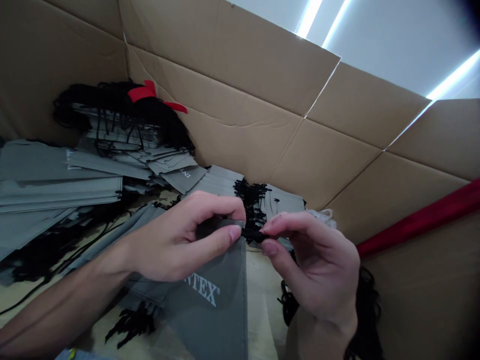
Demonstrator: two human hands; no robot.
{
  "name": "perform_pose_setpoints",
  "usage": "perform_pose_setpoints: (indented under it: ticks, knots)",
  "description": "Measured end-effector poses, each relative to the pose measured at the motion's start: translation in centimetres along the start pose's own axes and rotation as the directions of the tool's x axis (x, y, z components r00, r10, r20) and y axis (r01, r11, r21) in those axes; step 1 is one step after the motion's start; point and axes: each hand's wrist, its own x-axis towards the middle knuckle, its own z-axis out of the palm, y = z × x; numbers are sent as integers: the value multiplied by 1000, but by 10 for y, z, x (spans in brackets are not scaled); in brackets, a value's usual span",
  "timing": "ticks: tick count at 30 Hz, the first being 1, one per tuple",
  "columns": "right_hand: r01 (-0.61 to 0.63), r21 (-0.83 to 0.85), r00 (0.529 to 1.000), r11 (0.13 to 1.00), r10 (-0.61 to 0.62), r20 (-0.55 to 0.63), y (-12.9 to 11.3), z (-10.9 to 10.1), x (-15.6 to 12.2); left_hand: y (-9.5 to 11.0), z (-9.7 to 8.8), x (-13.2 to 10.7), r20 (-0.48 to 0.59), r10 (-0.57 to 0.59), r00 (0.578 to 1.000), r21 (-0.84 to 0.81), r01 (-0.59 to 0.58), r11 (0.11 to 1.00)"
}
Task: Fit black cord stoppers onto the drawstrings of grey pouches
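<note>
My left hand (195, 235) pinches the top corner of a grey fabric pouch (213, 315) between thumb and forefinger. White INTEX lettering shows on the pouch, which hangs down below my hand. At the same corner, a short bunch of black cord (253, 235) sticks out to the right. My right hand (318, 270) has thumb and fingertips closed on the outer end of that cord. Between the two hands the gap is only a few finger widths. Whether the cord is knotted or just bunched I cannot tell.
Stacks of grey pouches (56, 165) with black cord ends lie to the left and behind. A bundle of black cords (116, 95) tied with a red strip (144, 92) rests at the back left. Cardboard walls (240, 65) stand around; a red band (423, 215) crosses at right.
</note>
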Motion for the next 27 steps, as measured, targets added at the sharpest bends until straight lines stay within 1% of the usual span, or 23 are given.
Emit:
perform_pose_setpoints:
  ticks: [3,5,7,11,13,15,17,21,25,27]
  knots:
    - [-40,-20,999,999,40,34,1,-2,4,1,3,-3,-54,35,998,81,-31,996]
    - [-55,-33,996,998,58,70,2,-2,5,1,7,-4,-83,78,994,94,-70,993]
    - [-51,-24,995,998,52,80,3,0,6,1,11,-3,-122,138,983,87,-128,988]
    - [-47,26,998,999,46,43,7,4,5,-1,18,-1,-181,265,947,48,-261,964]
    - [-48,24,999,999,48,18,8,6,5,-1,18,0,-189,295,937,54,-290,955]
    - [-41,10,999,999,41,9,9,8,4,1,17,0,-189,284,940,51,-279,959]
    - [-28,-7,999,1000,28,17,8,9,4,2,16,1,-198,248,948,13,-250,968]
    - [-10,-7,999,1000,10,53,4,12,4,3,15,1,-214,162,963,-105,-188,977]
    - [-28,43,995,999,24,100,3,14,4,2,18,1,-197,73,978,-247,-121,961]
    - [-32,64,993,997,24,117,3,14,4,3,18,1,-189,54,980,-287,-108,952]
